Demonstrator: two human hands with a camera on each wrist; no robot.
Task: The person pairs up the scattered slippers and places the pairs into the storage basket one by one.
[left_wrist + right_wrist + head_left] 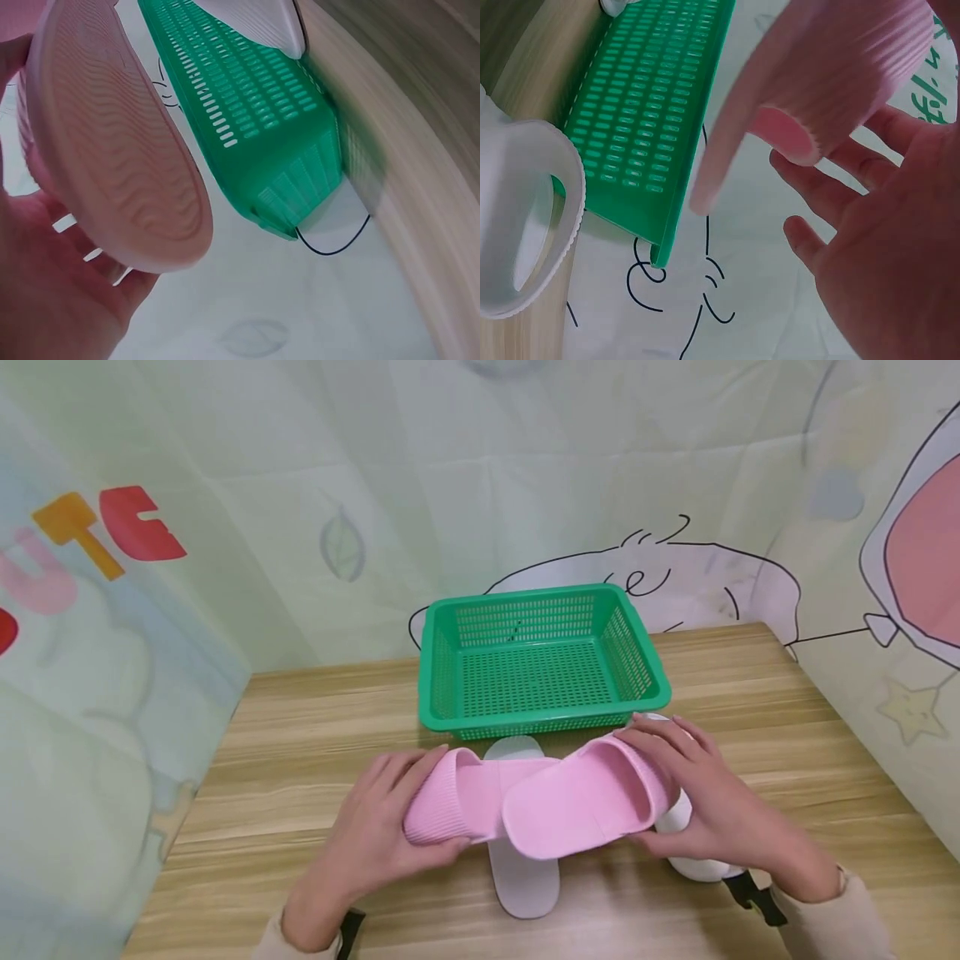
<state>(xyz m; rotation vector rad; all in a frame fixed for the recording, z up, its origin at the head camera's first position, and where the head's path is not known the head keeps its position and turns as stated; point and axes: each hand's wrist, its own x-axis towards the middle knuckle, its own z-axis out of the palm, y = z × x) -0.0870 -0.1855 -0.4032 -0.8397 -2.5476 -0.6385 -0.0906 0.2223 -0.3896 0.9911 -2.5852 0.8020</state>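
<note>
Two pink slippers are held above the table, toes pointing outward and heels overlapping in the head view. My left hand (pixel 382 814) grips the left pink slipper (pixel 435 802) round its ribbed toe strap; the wavy tread of its sole (pixel 127 150) faces the left wrist camera. My right hand (pixel 708 793) holds the right pink slipper (pixel 558 810) by its strap end, with the heel crossing in front of the other. Beneath them lies a white slipper (pixel 525 881), partly hidden. Another white slipper (pixel 525 225) is below my right hand, largely covered by it in the head view.
A green perforated basket (pixel 543 722) stands at the back of the wooden table (pixel 322 710), just beyond the slippers; nothing shows inside it. A printed cloth (pixel 375 485) hangs behind the table and along both sides.
</note>
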